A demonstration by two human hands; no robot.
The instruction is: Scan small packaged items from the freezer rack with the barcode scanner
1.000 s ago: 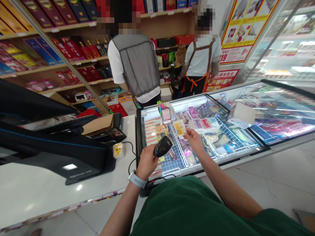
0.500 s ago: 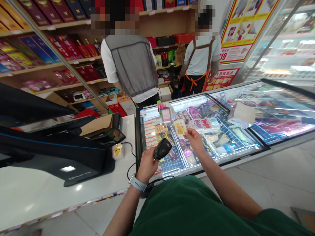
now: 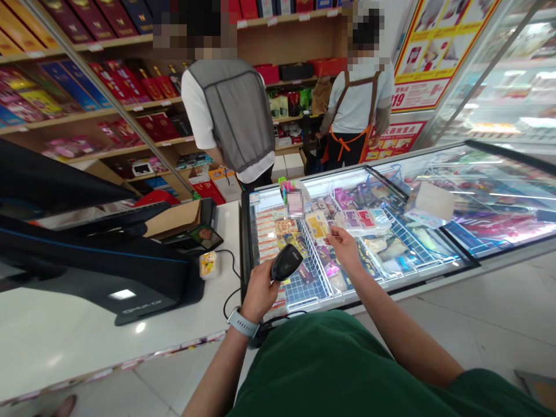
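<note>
My left hand [image 3: 260, 289], with a pale watch on the wrist, is wrapped round a black handheld scanner [image 3: 286, 262] above the near left corner of the glass-topped freezer [image 3: 434, 279]. The fingers of my right hand [image 3: 345, 248] pinch the edge of a yellow-and-white package [image 3: 317, 225] over the freezer glass. Just behind it is a clear pack with purple and red labels [image 3: 362, 219]. A small item with a pink-and-green top [image 3: 289, 190] stands near the freezer's back edge.
A black checkout machine [image 3: 147, 284] and a small yellow-labelled tub [image 3: 208, 265] are on the white counter [image 3: 182, 327] at left. An open white box [image 3: 432, 204] lies on the freezer. Behind it stand a person in a grey vest [image 3: 238, 110] and a person in an apron [image 3: 357, 110].
The person in the grey vest has shifted slightly left, and a hand now shows by their side. My hands and what they hold have barely moved.
</note>
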